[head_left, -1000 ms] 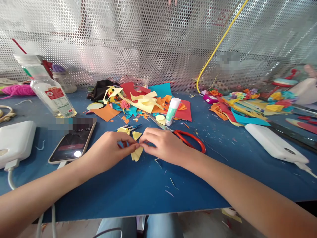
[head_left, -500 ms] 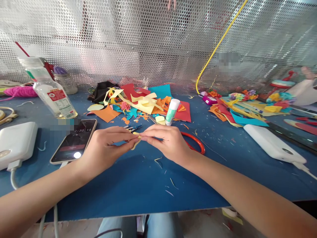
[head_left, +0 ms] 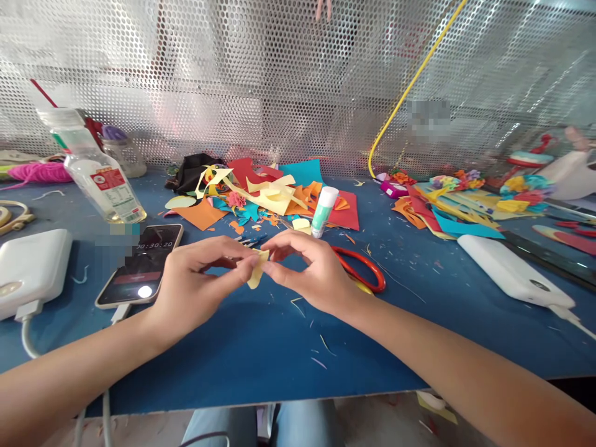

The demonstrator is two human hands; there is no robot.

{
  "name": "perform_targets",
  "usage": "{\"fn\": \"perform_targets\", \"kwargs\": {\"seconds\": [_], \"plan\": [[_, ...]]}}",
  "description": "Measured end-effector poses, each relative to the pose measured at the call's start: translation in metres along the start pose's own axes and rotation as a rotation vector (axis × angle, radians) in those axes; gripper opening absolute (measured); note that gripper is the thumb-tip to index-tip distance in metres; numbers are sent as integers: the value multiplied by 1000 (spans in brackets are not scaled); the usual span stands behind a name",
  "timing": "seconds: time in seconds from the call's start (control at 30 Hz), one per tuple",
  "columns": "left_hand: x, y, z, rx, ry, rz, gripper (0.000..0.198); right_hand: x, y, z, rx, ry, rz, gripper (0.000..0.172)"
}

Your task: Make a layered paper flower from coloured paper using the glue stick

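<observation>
Head view: a yellow paper scrap [head_left: 257,269] is being pinched between the left hand [head_left: 198,282] and the right hand [head_left: 311,272] above the table [head_left: 261,347]. Red scissors [head_left: 361,268] are lying just behind the right hand.

Blue table [head_left: 261,354] across the whole view, pale along the near edge. Right behind the table, a perforated metal screen [head_left: 209,81] for a back wall, silvery and bright with daylight, blurred shapes faint through the holes. A yellow cable [head_left: 410,87] slanting down the screen to the table's far edge. Below the table's near edge, a strip of pale floor [head_left: 372,422] with a few scraps.
</observation>
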State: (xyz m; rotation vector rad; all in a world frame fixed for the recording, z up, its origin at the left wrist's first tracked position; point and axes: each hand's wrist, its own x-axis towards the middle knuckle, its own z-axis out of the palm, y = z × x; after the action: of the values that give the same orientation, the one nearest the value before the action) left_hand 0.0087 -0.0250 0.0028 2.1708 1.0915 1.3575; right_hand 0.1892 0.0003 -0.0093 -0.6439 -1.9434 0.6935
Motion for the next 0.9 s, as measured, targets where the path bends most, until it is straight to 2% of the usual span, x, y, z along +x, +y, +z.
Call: {"fn": "perform_targets", "kwargs": {"seconds": [0.07, 0.2, 0.33, 0.47, 0.63, 0.9], "plan": [[1, -1, -1, -36, 2, 5, 4, 0, 2, 0, 16, -7, 12, 10], [3, -3, -3, 61, -115, 90, 8, 1, 5, -3, -58, -32, -72, 7], [4, -3, -4, 205, -106, 167, 13, 0, 5, -5, -245, -71, -130, 5], [4, -3, -4, 265, -148, 186, 11, -1, 5, -6, -329, -81, -158, 4], [6, -2, -8, 241, -159, 75, 10, 0, 4, -7, -355, -58, -167, 6], [8, 1, -6, 121, -244, -86, 10, -1, 3, -7, -376, -77, -184, 8]]}}
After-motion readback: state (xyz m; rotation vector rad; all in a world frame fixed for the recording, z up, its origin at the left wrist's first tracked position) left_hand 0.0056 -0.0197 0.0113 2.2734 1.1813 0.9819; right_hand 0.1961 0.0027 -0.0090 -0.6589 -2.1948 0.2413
